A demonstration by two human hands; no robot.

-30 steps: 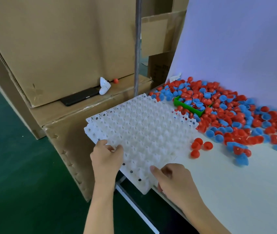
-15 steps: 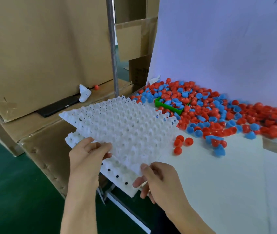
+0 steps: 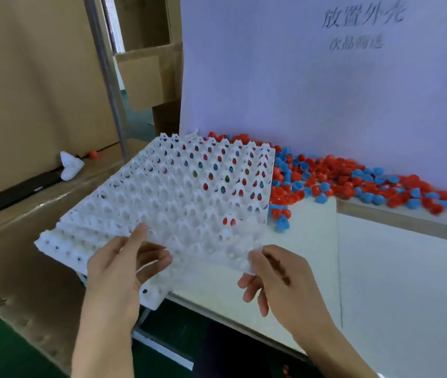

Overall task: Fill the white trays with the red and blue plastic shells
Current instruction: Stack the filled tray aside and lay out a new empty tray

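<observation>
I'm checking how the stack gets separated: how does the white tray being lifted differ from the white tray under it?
The lifted tray is held by both the left hand and right hand and tilts up at its far edge; the lower tray touches neither hand and lies flatter. Shells show through the lifted tray's holes; the lower tray is mostly hidden, with only its near-left edge showing. Both are white, gridded and unfilled.

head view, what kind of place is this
Probably a small factory packing or sorting bench: big cardboard cartons, a loose heap of red and blue shells, and stacked white trays.
</observation>
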